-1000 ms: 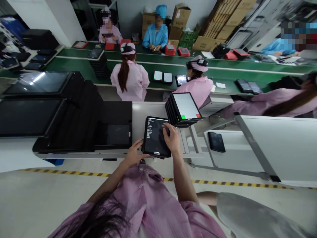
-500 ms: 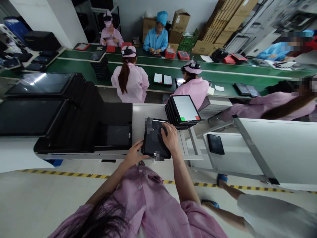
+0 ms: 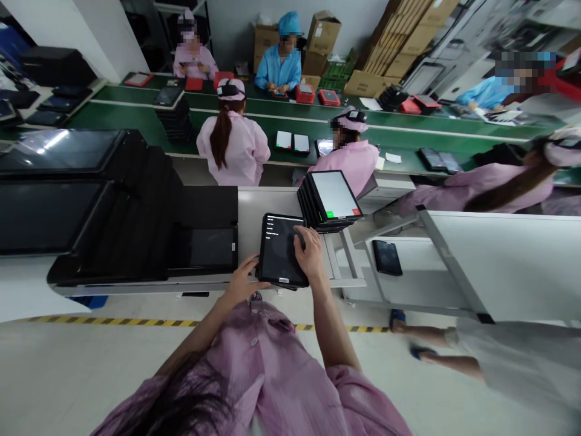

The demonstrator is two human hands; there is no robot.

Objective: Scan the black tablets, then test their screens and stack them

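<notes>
A black tablet (image 3: 280, 254) lies on the pale tabletop in front of me, its dark screen showing a few lines of white text at upper left. My left hand (image 3: 242, 280) is at its lower left corner, thumb and fingers spread along two edges. Over the right side of the screen rests my right hand (image 3: 309, 251), fingers bent and apart with the tips on or close to the glass. Just beyond is a stack of tablets (image 3: 333, 194); the top one glows white with a green and a red patch.
Stacked black devices (image 3: 149, 200) fill the table's left side, with a dark tablet (image 3: 206, 247) beside them. A white cart (image 3: 508, 260) stands at right, another tablet (image 3: 387, 257) on its lower shelf. Several people sit along a green conveyor (image 3: 254, 130). Someone's legs (image 3: 449, 357) show at lower right.
White menu text now shows clearly on the tablet's screen. My hands have hardly moved on it. The view has shifted slightly, and the person at lower right has changed leg position.
</notes>
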